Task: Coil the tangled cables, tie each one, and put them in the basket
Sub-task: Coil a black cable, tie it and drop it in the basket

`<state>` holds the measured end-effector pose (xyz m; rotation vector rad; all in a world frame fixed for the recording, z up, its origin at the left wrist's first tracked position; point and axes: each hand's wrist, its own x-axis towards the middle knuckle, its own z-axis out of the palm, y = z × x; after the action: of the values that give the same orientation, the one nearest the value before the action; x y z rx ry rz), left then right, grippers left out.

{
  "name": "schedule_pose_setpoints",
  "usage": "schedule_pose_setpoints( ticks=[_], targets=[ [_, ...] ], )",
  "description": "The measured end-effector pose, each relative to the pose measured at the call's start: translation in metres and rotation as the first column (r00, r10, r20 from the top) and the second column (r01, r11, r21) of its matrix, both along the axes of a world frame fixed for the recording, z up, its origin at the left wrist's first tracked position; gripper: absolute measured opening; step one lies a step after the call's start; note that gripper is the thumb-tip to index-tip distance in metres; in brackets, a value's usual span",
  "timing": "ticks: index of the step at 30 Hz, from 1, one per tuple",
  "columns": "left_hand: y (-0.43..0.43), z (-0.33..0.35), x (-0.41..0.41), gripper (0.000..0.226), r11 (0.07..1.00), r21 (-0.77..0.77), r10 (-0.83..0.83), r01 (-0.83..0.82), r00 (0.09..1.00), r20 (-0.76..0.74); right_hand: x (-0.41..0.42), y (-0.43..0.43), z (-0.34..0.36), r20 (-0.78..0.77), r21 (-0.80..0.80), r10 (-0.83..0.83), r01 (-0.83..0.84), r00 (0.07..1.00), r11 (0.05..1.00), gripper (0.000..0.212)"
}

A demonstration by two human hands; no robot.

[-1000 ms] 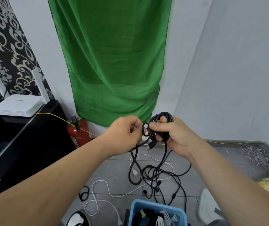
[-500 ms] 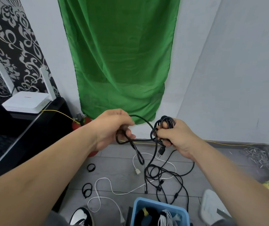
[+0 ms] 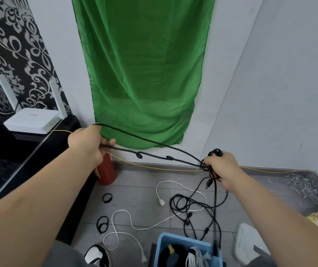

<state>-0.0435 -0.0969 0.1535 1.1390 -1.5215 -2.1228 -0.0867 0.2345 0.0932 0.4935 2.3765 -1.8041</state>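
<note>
Partway: some cables binned, one in hand, more loose.
The blue basket (image 3: 166, 236) already holds coiled bundles (image 3: 193, 257); a white cable (image 3: 127, 218) and black tangle (image 3: 189, 207) lie on the floor (image 3: 139, 189). A black cable (image 3: 168, 157) stretches between the left hand (image 3: 88, 143), its grip closed round a doubled length, and the right hand (image 3: 223, 170), gripping small loops; not yet tied.

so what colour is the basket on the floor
The basket is light blue, clearest in the head view.
</note>
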Motion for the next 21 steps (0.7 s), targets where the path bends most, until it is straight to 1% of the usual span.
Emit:
schedule_pose_setpoints(
  ticks=[1,2,3,4,5,6,7,8,9,10,12,13,14,15,16,17,19,20,21],
  targets=[
    [0.002,-0.005,0.001,0.008,0.978,-0.169,-0.114,0.125,0.991,0.075,0.0,0.001,0.0,-0.009,-0.006,0.008,-0.008,1.0,1.0,0.033],
    [0.005,-0.009,0.004,0.018,0.9,-0.311,-0.256,0.306,0.948,0.191,0.0,0.0,0.0,-0.017,-0.028,0.033,-0.033,0.999,0.999,0.034],
    [0.01,-0.017,0.005,0.029,0.772,-0.394,-0.388,0.499,0.861,0.328,0.0,-0.001,0.0,-0.022,-0.061,0.066,-0.067,0.998,0.996,0.034],
    [0.016,-0.021,0.008,0.038,0.604,-0.432,-0.472,0.67,0.737,0.484,0.0,-0.003,0.002,-0.029,-0.1,0.106,-0.109,0.994,0.989,0.036],
    [0.022,-0.026,0.009,0.044,0.402,-0.472,-0.464,0.784,0.619,0.633,-0.001,-0.005,0.002,-0.037,-0.144,0.144,-0.148,0.989,0.978,0.039],
    [0.03,-0.026,0.01,0.047,0.195,-0.514,-0.393,0.836,0.546,0.74,-0.002,-0.008,0.003,-0.045,-0.191,0.175,-0.18,0.984,0.965,0.042],
    [0.039,-0.026,0.01,0.05,0.045,-0.575,-0.347,0.817,0.552,0.758,-0.003,-0.012,0.004,-0.049,-0.23,0.198,-0.204,0.979,0.952,0.042],
    [0.048,-0.025,0.01,0.054,0.001,-0.637,-0.397,0.771,0.585,0.707,-0.002,-0.016,0.007,-0.053,-0.258,0.218,-0.224,0.975,0.94,0.04],
    [0.059,-0.021,0.011,0.058,0.01,-0.698,-0.512,0.716,0.603,0.611,-0.001,-0.019,0.01,-0.063,-0.273,0.243,-0.251,0.968,0.929,0.037],
    [0.07,-0.018,0.014,0.06,0.041,-0.737,-0.634,0.675,0.588,0.503,0.002,-0.025,0.013,-0.078,-0.278,0.275,-0.286,0.958,0.917,0.032],
    [0.093,-0.018,0.019,0.059,0.077,-0.739,-0.813,0.669,0.471,0.342,0.009,-0.033,0.021,-0.127,-0.285,0.347,-0.37,0.929,0.885,0.021],
    [0.102,-0.022,0.019,0.056,0.117,-0.708,-0.865,0.696,0.422,0.272,0.012,-0.036,0.023,-0.151,-0.297,0.379,-0.407,0.913,0.864,0.021],
    [0.107,-0.023,0.02,0.053,0.165,-0.669,-0.89,0.725,0.401,0.215,0.014,-0.037,0.025,-0.167,-0.319,0.405,-0.438,0.899,0.841,0.025],
    [0.11,-0.023,0.021,0.049,0.212,-0.632,-0.897,0.745,0.405,0.175,0.014,-0.038,0.025,-0.18,-0.335,0.425,-0.462,0.887,0.821,0.026],
    [0.111,-0.021,0.021,0.043,0.234,-0.618,-0.889,0.751,0.422,0.177,0.014,-0.039,0.025,-0.192,-0.343,0.436,-0.477,0.879,0.809,0.025],
    [0.112,-0.018,0.021,0.034,0.222,-0.63,-0.877,0.744,0.435,0.206,0.014,-0.039,0.024,-0.203,-0.349,0.442,-0.486,0.874,0.801,0.024],
    [0.113,-0.014,0.02,0.014,0.155,-0.711,-0.844,0.686,0.466,0.266,0.012,-0.038,0.022,-0.192,-0.346,0.421,-0.463,0.886,0.816,0.018],
    [0.111,-0.011,0.02,0.009,0.115,-0.76,-0.809,0.639,0.504,0.302,0.01,-0.035,0.02,-0.168,-0.327,0.399,-0.432,0.902,0.84,0.015],
    [0.106,-0.01,0.016,0.012,0.087,-0.801,-0.753,0.592,0.566,0.336,0.007,-0.029,0.018,-0.145,-0.283,0.369,-0.396,0.918,0.874,0.02]
  ],
)
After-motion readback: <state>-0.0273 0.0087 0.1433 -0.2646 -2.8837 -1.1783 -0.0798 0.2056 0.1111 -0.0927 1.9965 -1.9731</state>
